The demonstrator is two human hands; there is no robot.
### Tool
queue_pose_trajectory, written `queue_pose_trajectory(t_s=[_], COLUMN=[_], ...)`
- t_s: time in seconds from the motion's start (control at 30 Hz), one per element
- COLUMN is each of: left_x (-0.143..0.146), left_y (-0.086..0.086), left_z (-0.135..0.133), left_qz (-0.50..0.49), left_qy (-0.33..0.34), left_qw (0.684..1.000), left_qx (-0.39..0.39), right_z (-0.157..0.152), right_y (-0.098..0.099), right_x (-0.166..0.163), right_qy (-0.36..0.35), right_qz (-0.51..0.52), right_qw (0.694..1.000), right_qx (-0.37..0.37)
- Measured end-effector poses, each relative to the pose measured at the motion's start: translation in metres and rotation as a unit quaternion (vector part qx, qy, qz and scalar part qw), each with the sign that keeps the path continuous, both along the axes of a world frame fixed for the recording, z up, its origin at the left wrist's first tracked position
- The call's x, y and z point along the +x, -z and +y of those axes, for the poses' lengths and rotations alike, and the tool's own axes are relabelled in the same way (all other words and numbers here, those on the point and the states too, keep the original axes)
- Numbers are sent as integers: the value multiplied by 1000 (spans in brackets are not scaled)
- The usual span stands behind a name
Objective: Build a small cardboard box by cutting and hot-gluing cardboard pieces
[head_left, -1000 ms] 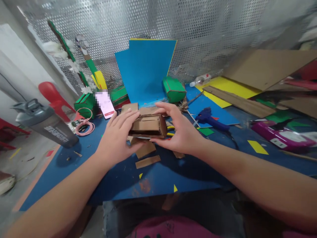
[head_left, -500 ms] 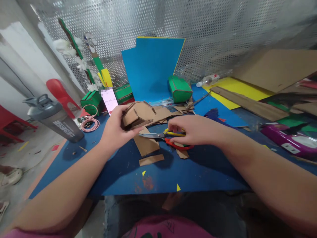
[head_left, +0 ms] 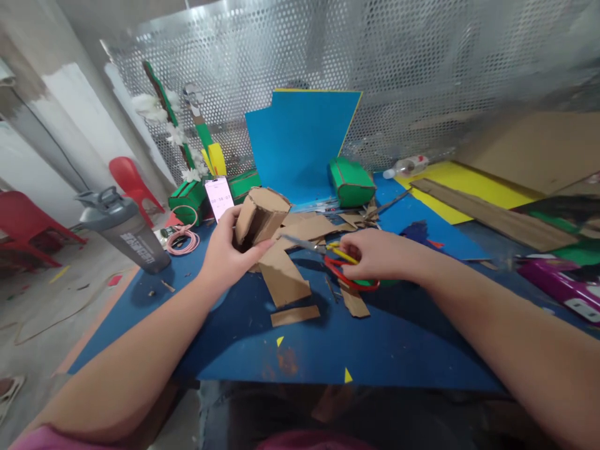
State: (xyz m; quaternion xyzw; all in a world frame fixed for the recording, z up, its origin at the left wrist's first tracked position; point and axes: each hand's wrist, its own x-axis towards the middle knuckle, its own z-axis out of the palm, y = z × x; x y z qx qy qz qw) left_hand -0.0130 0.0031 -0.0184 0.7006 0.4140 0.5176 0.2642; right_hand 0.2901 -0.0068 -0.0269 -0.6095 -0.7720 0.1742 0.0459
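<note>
My left hand (head_left: pixel 230 247) is closed around a small hollow cardboard piece (head_left: pixel 268 203) with a rounded face, tilted above the table. In my right hand (head_left: pixel 370 253) is a pair of scissors (head_left: pixel 347 265) with red and yellow handles. Their blades point left, towards the cardboard piece, and lie close to my left thumb; whether they touch the cardboard I cannot tell. Below the hands lie a cut cardboard piece (head_left: pixel 285 281), a narrow cardboard strip (head_left: pixel 295 315) and another scrap (head_left: pixel 355 303).
Behind stand a blue board (head_left: pixel 304 144) and a green block (head_left: pixel 354 181). At left are a grey shaker bottle (head_left: pixel 126 231), a coiled pink cable (head_left: pixel 182 240) and a phone (head_left: pixel 219 197). A purple device (head_left: pixel 557 284) and a long cardboard strip (head_left: pixel 492 212) lie at right.
The cardboard piece has been turned more upright in my left hand, showing its hollow side. The scissors have tilted, with their handles lower. The whole view has shifted slightly.
</note>
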Motion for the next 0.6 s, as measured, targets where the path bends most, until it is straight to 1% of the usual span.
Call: queue_pose_trajectory(t_s=[0.07, 0.1, 0.17, 0.23, 0.27, 0.3, 0.47, 0.6], left_x=[-1, -2, -2, -2, -1, -1, 0, 0], left_y=[0, 0, 0, 0, 1, 1, 1, 3], left_z=[0, 0, -1, -2, -2, -3, -3, 0], left_qz=[9, 15, 25, 33, 35, 36, 21, 24], left_qy=[-4, -5, -6, -7, -7, -6, -2, 0], left_qw=[1000, 1000, 1000, 999, 999, 999, 1000, 1000], left_qx=[-4, -6, -9, -7, -6, -4, -8, -10], right_z=[6, 9, 10, 8, 5, 1, -16, -17], right_y=[3, 4, 6, 5, 4, 2, -8, -10], right_x=[10, 14, 18, 17, 16, 14, 5, 5], right_qy=[28, 37, 42, 37, 32, 24, -18, -32], right_qz=[102, 171, 306, 386, 396, 390, 275, 229], right_qw=[994, 984, 950, 919, 913, 913, 941, 938], right_qx=[14, 20, 37, 74, 97, 120, 198, 258])
